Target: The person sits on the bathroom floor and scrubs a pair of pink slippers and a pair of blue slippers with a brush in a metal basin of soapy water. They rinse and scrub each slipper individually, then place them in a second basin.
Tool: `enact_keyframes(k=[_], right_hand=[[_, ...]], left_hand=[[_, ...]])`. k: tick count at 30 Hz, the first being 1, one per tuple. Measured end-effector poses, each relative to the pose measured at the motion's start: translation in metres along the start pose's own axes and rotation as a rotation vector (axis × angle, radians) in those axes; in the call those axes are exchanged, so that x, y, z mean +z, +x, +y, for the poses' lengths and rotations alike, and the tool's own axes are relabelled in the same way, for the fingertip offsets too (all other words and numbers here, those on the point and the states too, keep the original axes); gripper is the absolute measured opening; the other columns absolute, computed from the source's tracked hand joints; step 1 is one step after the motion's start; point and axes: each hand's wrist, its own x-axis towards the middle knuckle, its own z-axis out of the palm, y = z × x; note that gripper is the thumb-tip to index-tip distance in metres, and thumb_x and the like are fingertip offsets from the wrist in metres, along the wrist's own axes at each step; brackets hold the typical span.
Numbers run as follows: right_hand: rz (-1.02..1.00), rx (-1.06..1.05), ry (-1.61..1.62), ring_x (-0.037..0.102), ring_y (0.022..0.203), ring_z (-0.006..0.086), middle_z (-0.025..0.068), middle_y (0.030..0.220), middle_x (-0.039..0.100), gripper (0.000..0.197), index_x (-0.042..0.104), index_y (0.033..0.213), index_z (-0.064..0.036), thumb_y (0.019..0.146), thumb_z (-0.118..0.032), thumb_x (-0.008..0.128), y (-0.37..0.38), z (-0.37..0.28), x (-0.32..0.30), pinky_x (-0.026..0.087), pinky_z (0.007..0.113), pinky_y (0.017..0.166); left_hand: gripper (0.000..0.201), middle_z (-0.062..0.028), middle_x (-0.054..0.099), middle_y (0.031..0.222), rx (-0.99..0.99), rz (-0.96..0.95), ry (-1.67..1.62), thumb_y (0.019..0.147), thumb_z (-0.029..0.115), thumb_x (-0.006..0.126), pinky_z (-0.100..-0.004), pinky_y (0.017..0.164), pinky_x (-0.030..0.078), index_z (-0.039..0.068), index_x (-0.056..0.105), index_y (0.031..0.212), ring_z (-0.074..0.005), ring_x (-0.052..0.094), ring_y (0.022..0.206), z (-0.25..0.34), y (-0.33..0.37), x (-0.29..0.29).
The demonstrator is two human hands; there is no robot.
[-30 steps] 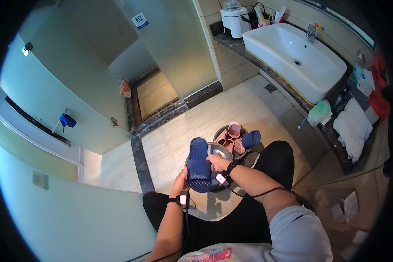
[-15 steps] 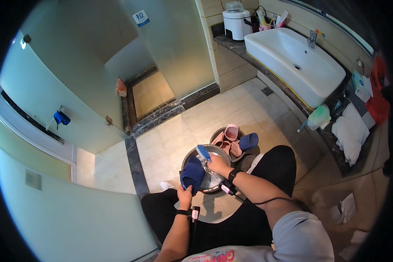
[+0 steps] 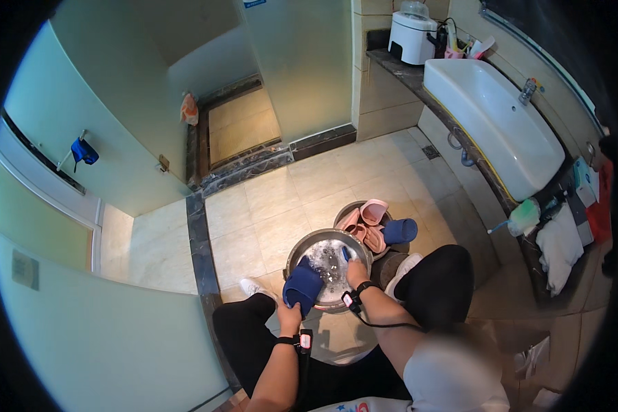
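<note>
A round grey basin [image 3: 293,255] of foamy water stands between my feet. My left hand [image 3: 290,314] grips a dark blue slipper [image 3: 303,287] at its near end, tilted over the basin's left rim. Inside the right part of the basin, my right hand [image 3: 356,272] is closed round a blue brush [image 3: 346,255], its head down at the suds. Most of the brush is hidden by my fingers and the foam. Just behind, a second basin [image 3: 341,214] holds several pink slippers [image 3: 373,211] and another blue slipper [image 3: 399,231].
At the right, a white sink [image 3: 487,117] sits on a dark counter with a white appliance [image 3: 412,38] and a white cloth [image 3: 562,246]. Frosted glass panels [image 3: 103,103] stand to the left and ahead. A dark stone strip [image 3: 203,254] crosses the tiled floor. A drain [image 3: 430,152] lies below the sink.
My right hand has lowered the brush from above the slipper into the suds at the basin's right. The left hand still holds the slipper. The view has shifted slightly.
</note>
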Motion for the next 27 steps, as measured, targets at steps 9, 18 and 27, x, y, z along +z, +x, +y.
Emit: enact_keyframes(k=[9,18,27], right_hand=[[-0.778,0.263,1.03,0.054,0.062,0.0109,0.0072,0.095,0.066,0.059,0.055,0.129,-0.0073,0.075,0.016,0.049,-0.015,-0.014,-0.063,0.048,0.025,0.056],[-0.317,-0.292,0.126,0.06,0.093,0.0367,0.0172,0.097,0.064,0.054,0.058,0.124,-0.0295,0.08,0.0,0.052,-0.061,-0.065,-0.09,0.049,0.037,0.079],[-0.193,-0.104,-0.193,0.058,0.099,0.0299,0.0113,0.102,0.058,0.031,0.061,0.117,-0.0249,0.093,-0.022,0.042,-0.056,-0.069,-0.055,0.049,0.043,0.078]], left_hand=[[0.041,-0.0197,0.063,0.098,-0.057,-0.056,0.081,0.078,-0.003,0.063,-0.037,0.043,0.054,-0.001,0.051,0.117,-0.0323,0.066,0.069,0.032,-0.007,0.008],[0.045,-0.0191,0.064,0.1,0.145,-0.133,0.066,0.078,-0.004,0.062,-0.0382,0.064,0.051,0.004,0.053,0.121,-0.0324,0.064,0.083,0.031,-0.007,0.002],[0.039,-0.024,0.064,0.101,0.042,-0.167,0.2,0.075,0.005,0.068,-0.0416,0.084,0.048,0.002,0.059,0.113,-0.0389,0.062,0.097,0.032,-0.011,-0.012]])
